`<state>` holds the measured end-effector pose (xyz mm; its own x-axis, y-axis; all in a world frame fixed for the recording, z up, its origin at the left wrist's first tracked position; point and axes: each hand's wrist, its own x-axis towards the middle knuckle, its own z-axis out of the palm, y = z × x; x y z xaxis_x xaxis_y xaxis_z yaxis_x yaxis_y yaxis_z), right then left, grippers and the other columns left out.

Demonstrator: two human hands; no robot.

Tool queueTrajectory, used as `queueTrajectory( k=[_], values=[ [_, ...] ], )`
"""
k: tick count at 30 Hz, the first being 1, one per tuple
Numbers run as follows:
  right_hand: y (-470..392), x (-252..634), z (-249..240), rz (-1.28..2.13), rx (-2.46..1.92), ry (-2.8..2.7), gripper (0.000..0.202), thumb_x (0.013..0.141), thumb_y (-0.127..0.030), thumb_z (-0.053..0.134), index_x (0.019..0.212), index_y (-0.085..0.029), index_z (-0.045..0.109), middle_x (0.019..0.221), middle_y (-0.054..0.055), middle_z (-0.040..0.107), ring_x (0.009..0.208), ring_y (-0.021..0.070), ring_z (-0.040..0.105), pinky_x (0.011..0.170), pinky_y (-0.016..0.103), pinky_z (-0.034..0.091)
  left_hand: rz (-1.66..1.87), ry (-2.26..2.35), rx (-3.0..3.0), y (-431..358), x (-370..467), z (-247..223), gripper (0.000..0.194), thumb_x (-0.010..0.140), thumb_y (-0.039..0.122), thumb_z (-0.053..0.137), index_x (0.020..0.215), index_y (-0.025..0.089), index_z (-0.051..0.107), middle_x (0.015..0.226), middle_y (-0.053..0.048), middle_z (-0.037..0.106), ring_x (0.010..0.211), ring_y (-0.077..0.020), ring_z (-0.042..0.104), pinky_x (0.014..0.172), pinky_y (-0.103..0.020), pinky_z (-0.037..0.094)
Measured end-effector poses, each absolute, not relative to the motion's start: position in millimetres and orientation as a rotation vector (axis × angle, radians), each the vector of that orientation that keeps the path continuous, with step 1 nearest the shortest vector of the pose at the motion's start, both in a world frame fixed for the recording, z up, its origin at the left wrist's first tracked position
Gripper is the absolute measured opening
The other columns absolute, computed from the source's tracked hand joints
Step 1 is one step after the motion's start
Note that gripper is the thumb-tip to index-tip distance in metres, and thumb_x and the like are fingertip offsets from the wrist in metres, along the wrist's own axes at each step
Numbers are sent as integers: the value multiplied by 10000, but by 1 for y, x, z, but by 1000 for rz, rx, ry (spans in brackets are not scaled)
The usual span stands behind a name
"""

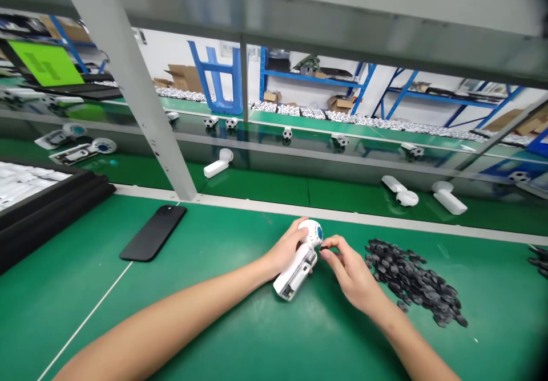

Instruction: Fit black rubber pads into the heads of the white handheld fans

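My left hand (pixel 287 250) is wrapped round a white plastic device (pixel 296 271) with a round head and an open, hollow body, tilted above the green table. A blue disc shows on its round head. Close to the right side of that head, my right hand (pixel 349 270) pinches a small black part (pixel 324 248) between thumb and fingertips. Whether the part touches the device I cannot tell. A pile of small black parts (pixel 413 281) lies on the table to the right of my right hand.
A black phone (pixel 154 232) with a white cable lies at left, beside a black tray (pixel 55 210). Beyond the table's pale edge, a green conveyor (pixel 274 190) carries several white devices. A grey post (pixel 145 96) rises at left, under an overhead beam (pixel 299 21).
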<state>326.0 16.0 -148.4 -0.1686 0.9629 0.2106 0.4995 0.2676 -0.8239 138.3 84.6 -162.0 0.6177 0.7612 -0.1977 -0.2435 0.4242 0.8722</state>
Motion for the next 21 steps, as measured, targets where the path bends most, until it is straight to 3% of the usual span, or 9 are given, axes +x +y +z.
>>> queueTrajectory(
  k=[5,10,14,21],
  values=[
    [11,317,-137,855,-1475,-1623,306,990,-501,643,912,-205,632,867,29,706,667,168,633,586,259,474,628,647,1186,82,133,-153,585,961,567,570,1423,277,358,917,-3,598,606,-154,616,583,-324,557],
    [13,318,-136,874,-1498,-1554,321,936,-509,693,846,-202,673,784,22,724,688,187,645,601,251,468,657,811,1625,77,131,-151,580,998,525,541,1438,195,358,1116,-83,598,973,-227,593,876,-387,487],
    [13,323,-139,821,-1579,-1601,328,926,-502,695,783,-207,673,719,6,720,656,182,624,604,256,437,645,777,1741,74,133,-157,749,933,573,648,1472,191,294,1167,-95,581,987,-233,553,824,-353,466],
    [20,330,-146,632,-1690,-1765,268,977,-407,628,785,-221,604,608,-43,592,502,133,445,555,272,336,699,830,1730,69,136,-157,629,977,595,575,1395,191,336,1122,-70,556,933,-201,532,798,-332,449]
  ],
)
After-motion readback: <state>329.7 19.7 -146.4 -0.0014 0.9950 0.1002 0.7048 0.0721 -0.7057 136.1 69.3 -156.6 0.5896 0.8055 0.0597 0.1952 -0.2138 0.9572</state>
